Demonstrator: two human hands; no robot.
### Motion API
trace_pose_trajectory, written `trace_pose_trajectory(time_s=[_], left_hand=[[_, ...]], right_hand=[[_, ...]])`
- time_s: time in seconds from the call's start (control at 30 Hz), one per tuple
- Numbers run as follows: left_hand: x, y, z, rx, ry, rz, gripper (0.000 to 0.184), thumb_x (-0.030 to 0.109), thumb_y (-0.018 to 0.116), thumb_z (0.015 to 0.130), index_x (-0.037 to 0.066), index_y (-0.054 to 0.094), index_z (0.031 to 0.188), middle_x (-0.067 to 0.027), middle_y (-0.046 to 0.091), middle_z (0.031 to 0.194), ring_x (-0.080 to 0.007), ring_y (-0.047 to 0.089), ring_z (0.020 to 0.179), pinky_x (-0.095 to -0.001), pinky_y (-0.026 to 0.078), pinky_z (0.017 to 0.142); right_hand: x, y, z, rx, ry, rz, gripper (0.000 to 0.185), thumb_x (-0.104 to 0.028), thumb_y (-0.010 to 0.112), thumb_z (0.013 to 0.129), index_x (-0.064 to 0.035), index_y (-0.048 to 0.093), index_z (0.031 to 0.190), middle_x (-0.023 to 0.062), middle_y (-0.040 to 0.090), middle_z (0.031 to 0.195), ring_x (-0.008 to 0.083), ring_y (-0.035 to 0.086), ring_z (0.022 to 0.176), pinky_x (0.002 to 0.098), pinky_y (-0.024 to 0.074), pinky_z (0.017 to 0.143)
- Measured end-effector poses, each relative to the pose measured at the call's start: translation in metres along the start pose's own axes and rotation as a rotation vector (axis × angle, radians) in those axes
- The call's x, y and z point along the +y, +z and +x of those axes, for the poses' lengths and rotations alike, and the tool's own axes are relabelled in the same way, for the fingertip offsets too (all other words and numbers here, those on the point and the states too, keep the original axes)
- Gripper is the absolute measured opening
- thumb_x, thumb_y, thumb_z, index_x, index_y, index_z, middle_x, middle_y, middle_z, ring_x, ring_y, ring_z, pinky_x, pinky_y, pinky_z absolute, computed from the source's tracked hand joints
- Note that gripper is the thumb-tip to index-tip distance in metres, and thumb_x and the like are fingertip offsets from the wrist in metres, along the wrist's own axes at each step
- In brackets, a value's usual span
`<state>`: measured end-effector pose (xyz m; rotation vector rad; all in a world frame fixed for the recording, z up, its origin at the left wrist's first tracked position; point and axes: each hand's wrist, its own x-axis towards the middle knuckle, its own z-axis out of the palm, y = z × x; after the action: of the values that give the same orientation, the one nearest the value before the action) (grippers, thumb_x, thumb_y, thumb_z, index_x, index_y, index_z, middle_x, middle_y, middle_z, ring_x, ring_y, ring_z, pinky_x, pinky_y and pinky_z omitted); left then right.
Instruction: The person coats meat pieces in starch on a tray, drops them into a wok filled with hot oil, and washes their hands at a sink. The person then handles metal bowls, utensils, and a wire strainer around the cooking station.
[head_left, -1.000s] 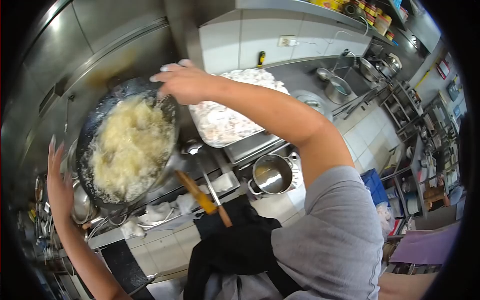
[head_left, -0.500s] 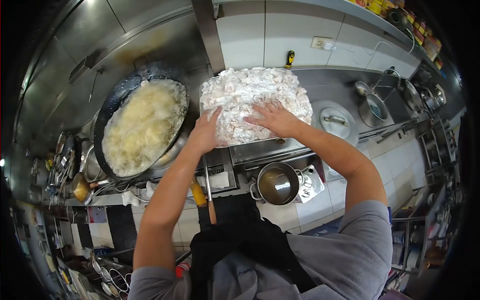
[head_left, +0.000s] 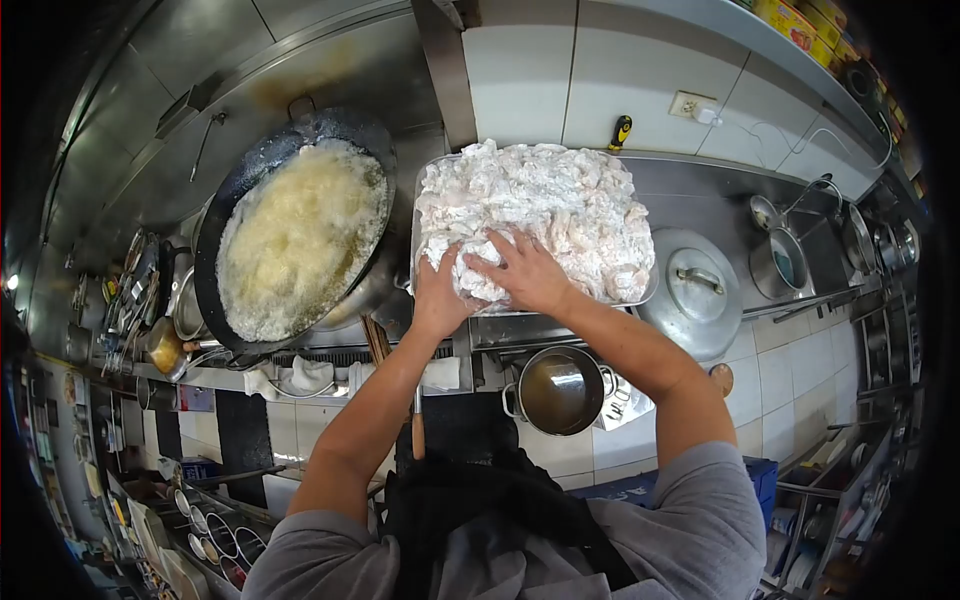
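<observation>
A metal tray (head_left: 652, 285) is heaped with pale pieces of food (head_left: 540, 190) thickly coated in white flour; what is under the coating I cannot tell. At the tray's near left part, my left hand (head_left: 438, 298) curls its fingers into the pieces. My right hand (head_left: 530, 275) comes in from the other side, fingers bent and a little apart over the same clump. Both hands press round this clump, close together, and some fingertips are buried in flour. Left of the tray, a big black wok (head_left: 207, 262) holds pale yellow, foaming oil (head_left: 300, 235).
A round metal lid (head_left: 690, 315) lies right of the tray. Below stands a two-handled pot (head_left: 560, 395) with brownish liquid. A wooden-handled utensil (head_left: 418, 435) sticks out toward me. Pots (head_left: 780, 265) stand by the sink at right. A screwdriver (head_left: 621, 132) is by the wall.
My hands have drawn closer together at the tray's near left, closing round a clump of floured pieces. My right hand moved left and nearer to me. The camera view has shifted slightly.
</observation>
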<state>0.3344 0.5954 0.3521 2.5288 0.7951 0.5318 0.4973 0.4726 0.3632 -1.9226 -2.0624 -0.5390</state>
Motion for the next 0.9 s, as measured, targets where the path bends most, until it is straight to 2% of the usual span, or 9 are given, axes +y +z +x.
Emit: trace_pose_trajectory(time_s=[0.07,0.23,0.3,0.37,0.5,0.57,0.63,0.77,0.9], left_hand=[[-0.003,0.003,0.004,0.037,0.001,-0.202,0.091,0.014,0.086,0.060,0.010,0.042,0.139,-0.0244,0.044,0.122,-0.0415,0.049,0.115,-0.0430,0.044,0.099],[-0.002,0.012,0.038,0.205,0.038,-0.529,0.079,0.012,0.082,0.064,0.007,0.047,0.134,-0.0195,0.056,0.118,-0.0330,0.056,0.112,-0.0386,0.045,0.098],[0.014,-0.002,0.061,0.111,0.047,-0.790,0.069,0.011,0.080,0.072,0.001,0.048,0.131,-0.0127,0.057,0.122,-0.0222,0.056,0.112,-0.0343,0.044,0.096],[0.025,-0.013,0.095,0.063,-0.027,-0.853,0.066,0.012,0.080,0.070,0.000,0.051,0.128,-0.0137,0.062,0.114,-0.0220,0.060,0.105,-0.0341,0.048,0.089],[0.066,-0.055,0.139,-0.163,-0.178,-1.137,0.054,0.009,0.077,0.075,0.001,0.055,0.124,-0.0111,0.064,0.106,-0.0183,0.061,0.095,-0.0297,0.051,0.083],[0.051,-0.027,0.163,-0.081,-0.081,-1.021,0.054,0.017,0.080,0.070,0.005,0.062,0.118,-0.0144,0.067,0.105,-0.0217,0.064,0.096,-0.0335,0.053,0.080],[0.027,0.026,0.184,-0.003,-0.165,-0.808,0.050,0.022,0.079,0.070,0.007,0.064,0.115,-0.0150,0.068,0.106,-0.0230,0.065,0.097,-0.0343,0.052,0.084],[0.040,-0.005,0.186,0.022,-0.117,-1.051,0.046,0.019,0.075,0.077,0.004,0.062,0.118,-0.0110,0.066,0.102,-0.0187,0.060,0.091,-0.0330,0.049,0.082],[0.029,-0.072,0.210,0.130,0.035,-1.190,0.041,0.012,0.075,0.077,0.001,0.061,0.114,-0.0097,0.066,0.095,-0.0157,0.060,0.081,-0.0324,0.050,0.072]], right_hand=[[0.002,0.013,0.004,0.031,0.057,0.099,0.092,-0.026,0.084,0.059,-0.0330,0.043,0.141,0.0169,0.038,0.143,0.0446,0.043,0.124,0.0531,0.0432,0.100],[0.015,0.009,0.025,0.211,0.264,0.370,0.075,-0.021,0.079,0.064,-0.0263,0.052,0.134,0.0179,0.047,0.136,0.0386,0.050,0.119,0.0442,0.0494,0.094],[0.030,0.007,0.036,0.210,0.330,0.435,0.066,-0.019,0.078,0.068,-0.0179,0.055,0.130,0.0183,0.052,0.132,0.0366,0.055,0.115,0.0421,0.0501,0.093],[0.051,0.001,0.046,0.185,0.602,0.951,0.057,-0.018,0.075,0.075,-0.0084,0.055,0.127,0.0159,0.060,0.123,0.0330,0.061,0.107,0.0387,0.0507,0.091],[0.076,-0.027,0.057,0.263,0.688,1.466,0.052,-0.019,0.074,0.080,0.0005,0.054,0.124,0.0106,0.066,0.110,0.0265,0.065,0.099,0.0367,0.0522,0.086],[0.081,-0.036,0.060,0.348,1.058,1.641,0.050,-0.018,0.073,0.082,0.0021,0.054,0.124,0.0089,0.066,0.107,0.0221,0.064,0.099,0.0364,0.0537,0.082],[0.073,-0.031,0.067,0.289,1.198,1.523,0.050,-0.020,0.073,0.083,0.0016,0.054,0.124,0.0103,0.065,0.109,0.0223,0.065,0.097,0.0363,0.0546,0.079],[0.101,0.002,0.094,0.505,0.905,1.710,0.043,-0.017,0.066,0.088,-0.0007,0.054,0.127,0.0101,0.065,0.111,0.0218,0.065,0.095,0.0348,0.0546,0.080],[0.099,-0.041,0.164,0.442,0.798,1.662,0.042,-0.015,0.064,0.089,-0.0012,0.054,0.127,0.0102,0.065,0.112,0.0219,0.066,0.096,0.0345,0.0545,0.081]])
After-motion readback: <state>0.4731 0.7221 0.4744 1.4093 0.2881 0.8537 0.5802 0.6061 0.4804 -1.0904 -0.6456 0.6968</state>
